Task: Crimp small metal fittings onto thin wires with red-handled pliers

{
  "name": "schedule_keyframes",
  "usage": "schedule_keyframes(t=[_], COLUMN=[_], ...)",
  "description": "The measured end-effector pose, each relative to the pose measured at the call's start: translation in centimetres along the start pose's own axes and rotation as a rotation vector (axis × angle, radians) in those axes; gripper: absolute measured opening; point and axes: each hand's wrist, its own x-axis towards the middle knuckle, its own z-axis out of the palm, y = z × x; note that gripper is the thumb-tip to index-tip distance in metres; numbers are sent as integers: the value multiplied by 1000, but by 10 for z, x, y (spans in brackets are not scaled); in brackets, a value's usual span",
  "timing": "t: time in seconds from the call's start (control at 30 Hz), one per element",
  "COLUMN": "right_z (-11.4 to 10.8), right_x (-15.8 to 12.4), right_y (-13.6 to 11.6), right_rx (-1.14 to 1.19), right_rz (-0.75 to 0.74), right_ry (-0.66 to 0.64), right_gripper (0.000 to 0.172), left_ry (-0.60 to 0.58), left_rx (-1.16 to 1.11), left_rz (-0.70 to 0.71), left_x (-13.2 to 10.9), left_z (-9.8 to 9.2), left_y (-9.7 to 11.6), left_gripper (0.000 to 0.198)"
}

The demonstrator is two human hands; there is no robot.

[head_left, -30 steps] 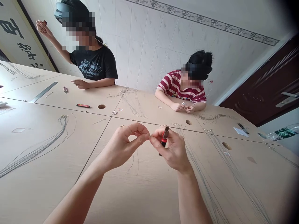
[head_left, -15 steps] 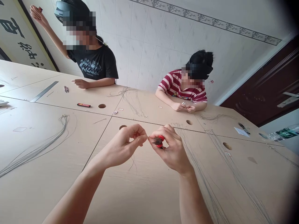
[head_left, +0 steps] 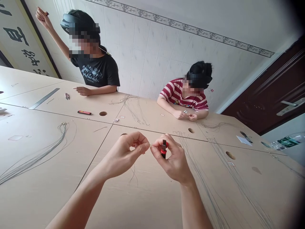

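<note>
My left hand (head_left: 124, 156) is closed in a pinch, and a thin dark cord (head_left: 134, 174) hangs below it in a loose curve. Small red-and-black pliers (head_left: 164, 149) lie in my right hand (head_left: 175, 160), held against the palm while the thumb and forefinger pinch. The fingertips of both hands almost meet at a tiny piece between them, too small to make out. To the left lies a bundle of grey cords (head_left: 60, 140) with metal ends; more long cords (head_left: 200, 170) stretch along the right side.
Across the wooden table (head_left: 143, 206) sit a person in a black shirt (head_left: 95, 71) with one arm raised and a person in a striped shirt (head_left: 182, 92). A metal ruler (head_left: 45, 98), a red-and-black cutter (head_left: 84, 112), a pen (head_left: 246, 136) and a plastic bottle (head_left: 289, 141) lie about. Round holes (head_left: 230, 155) pierce the tabletop.
In my right hand the pliers have turned from pointing left to standing upright. Both hands keep their pinch close together. The view has tilted slightly, shifting the scene lower.
</note>
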Motion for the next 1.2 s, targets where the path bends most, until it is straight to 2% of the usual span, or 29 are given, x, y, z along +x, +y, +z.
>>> schedule_keyframes(t=[0.13, 0.3, 0.87, 1.2], right_z=[-1, -2, -2, -1], right_x=[0, 0, 0, -4], right_y=[-1, -1, -5, 3], right_rx=[42, 69, 89, 295], right_rz=[34, 44, 83, 258], right_ry=[3, 2, 1, -24], right_gripper=[17, 16, 16, 5], left_ry=[44, -34, -4, 74], left_rx=[36, -60, -113, 46], left_rz=[43, 83, 84, 82], left_x=[2, 2, 1, -1], left_z=[-1, 1, 3, 3], left_y=[1, 0, -1, 0], left_gripper=[24, 22, 18, 15])
